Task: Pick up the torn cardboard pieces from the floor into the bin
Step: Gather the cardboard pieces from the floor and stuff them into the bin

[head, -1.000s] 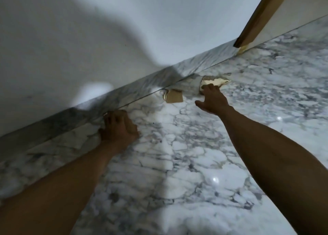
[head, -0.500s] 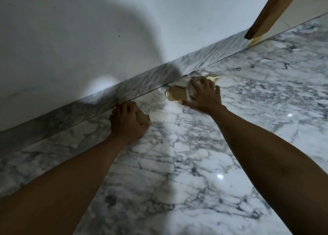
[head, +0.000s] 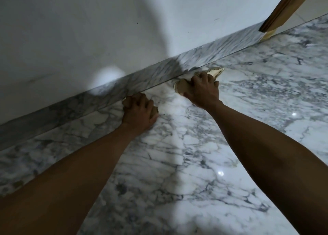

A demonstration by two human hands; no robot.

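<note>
My left hand (head: 139,110) lies on the marble floor by the skirting, fingers curled over a brown cardboard piece (head: 154,110) that peeks out at both sides of the hand. My right hand (head: 204,89) is further right along the skirting, fingers curled over two torn pieces: a brown cardboard piece (head: 182,85) under the thumb side and a pale torn piece (head: 217,71) sticking out beyond the fingertips. Most of each piece is hidden under the hands. No bin is in view.
A white wall with a marble skirting (head: 195,61) runs diagonally across the view. A wooden door frame (head: 276,16) stands at the upper right. The marble floor (head: 195,163) stretches towards me and to the right.
My right hand moved left from the pale piece onto the brown piece and closed over both. My left hand's fingers curled tighter over its piece near the skirting.
</note>
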